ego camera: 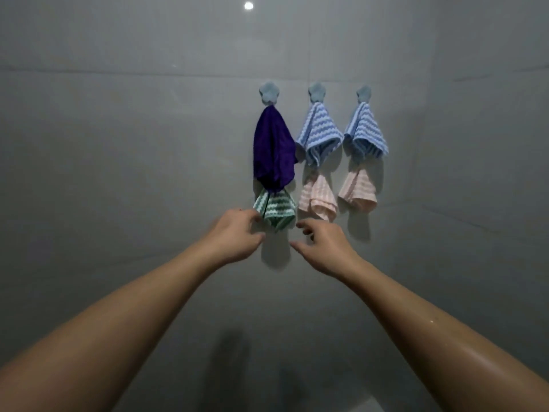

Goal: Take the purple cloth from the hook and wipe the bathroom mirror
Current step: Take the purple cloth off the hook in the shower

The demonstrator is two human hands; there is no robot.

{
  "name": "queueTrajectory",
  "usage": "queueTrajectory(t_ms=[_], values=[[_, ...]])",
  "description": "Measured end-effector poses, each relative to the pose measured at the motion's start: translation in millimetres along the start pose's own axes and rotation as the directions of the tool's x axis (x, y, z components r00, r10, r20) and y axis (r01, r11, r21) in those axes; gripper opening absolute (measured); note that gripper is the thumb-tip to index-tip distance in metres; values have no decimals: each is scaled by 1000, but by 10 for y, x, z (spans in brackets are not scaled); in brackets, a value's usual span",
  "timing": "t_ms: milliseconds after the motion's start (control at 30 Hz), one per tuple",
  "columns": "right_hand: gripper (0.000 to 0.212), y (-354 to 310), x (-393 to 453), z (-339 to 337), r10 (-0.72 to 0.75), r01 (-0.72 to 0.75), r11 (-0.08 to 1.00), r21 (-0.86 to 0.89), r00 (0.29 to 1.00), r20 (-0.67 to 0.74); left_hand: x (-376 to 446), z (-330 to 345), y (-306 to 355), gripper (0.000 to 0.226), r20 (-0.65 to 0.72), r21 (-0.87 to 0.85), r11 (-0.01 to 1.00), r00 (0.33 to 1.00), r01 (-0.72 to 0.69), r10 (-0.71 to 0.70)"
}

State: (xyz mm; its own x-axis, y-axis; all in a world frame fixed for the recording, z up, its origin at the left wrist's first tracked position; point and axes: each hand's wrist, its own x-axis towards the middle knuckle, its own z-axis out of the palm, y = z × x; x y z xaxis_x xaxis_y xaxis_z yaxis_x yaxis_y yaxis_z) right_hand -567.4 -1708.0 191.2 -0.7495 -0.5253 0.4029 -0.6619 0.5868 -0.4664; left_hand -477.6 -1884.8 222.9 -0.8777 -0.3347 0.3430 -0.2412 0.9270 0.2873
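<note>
1. Wall [118, 144] of grey glossy tile fills the view, with a small round light reflection [248, 6] at twelve o'clock.
2. Three grey-blue flower-shaped hooks sit in a row just above centre; the leftmost hook [269, 92] carries the dark purple plush cloth [273, 150], which hangs down in a long fold.
3. Directly at six o'clock from the purple cloth hangs a green-and-white striped cloth [277, 211], its top tucked behind the purple hem.
4. At three o'clock from the purple cloth hang two blue-and-white striped cloths [319, 132], each with a pale pink striped cloth [318, 199] below it.
5. The left hand [234, 236] reaches up with its fingers loosely apart, the tips touching or just beside the green cloth's left edge; which, I cannot tell.
6. The right hand [326, 248] is at four o'clock from the green cloth, fingers spread and holding nothing.
7. No brand, label or writing can be read anywhere.
</note>
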Motion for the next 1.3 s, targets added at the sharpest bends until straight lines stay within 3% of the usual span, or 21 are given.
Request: queueTrajectory(t_ms=[133, 267, 400, 567, 667, 800, 967, 1033, 1200, 1300], values=[[44, -127, 581, -194, -36, 38, 999, 13, 989, -142, 670, -310, 26, 36, -192, -122, 992, 981, 20, -43], [37, -196, 1123, -318, -127, 148, 988, 51, 948, -293, 1212, -483, 52, 35, -261, -293, 954, 955, 58, -138], [41, -248, 1624, -389, -143, 196, 975, 108, 916, -376, 1553, -514, 142, 40, -324, -341, 939, 935, 29, -146], [55, -319, 2231, -501, -79, 120, 982, 146, 963, -259, 1948, -490, 272, 58, -274, -534, 841, 922, 91, -274], [50, -292, 2429, -501, -67, 100, 971, 219, 986, -156, 2089, -418, 349, 44, -216, -605, 784, 919, 139, -330], [29, -207, 2570, -555, -167, 250, 918, 306, 948, -272, 2147, -408, 409, 22, -252, -649, 749, 890, 137, -381], [20, -136, 2697, -686, -285, 461, 827, 322, 837, -467, 2020, -650, 388, 14, -448, -537, 839, 813, 88, -372], [19, -159, 2736, -672, -313, 487, 807, 333, 832, -459, 1956, -747, 372, 13, -469, -536, 839, 794, 91, -386], [16, -212, 2796, -748, -167, 377, 684, 625, 915, -368, 1849, -832, 473, 16, -424, -637, 763, 780, 105, -461], [17, -236, 2762, -767, -263, 423, 638, 643, 905, -334, 1734, -842, 505, 20, -446, -643, 760, 760, 97, -474]])
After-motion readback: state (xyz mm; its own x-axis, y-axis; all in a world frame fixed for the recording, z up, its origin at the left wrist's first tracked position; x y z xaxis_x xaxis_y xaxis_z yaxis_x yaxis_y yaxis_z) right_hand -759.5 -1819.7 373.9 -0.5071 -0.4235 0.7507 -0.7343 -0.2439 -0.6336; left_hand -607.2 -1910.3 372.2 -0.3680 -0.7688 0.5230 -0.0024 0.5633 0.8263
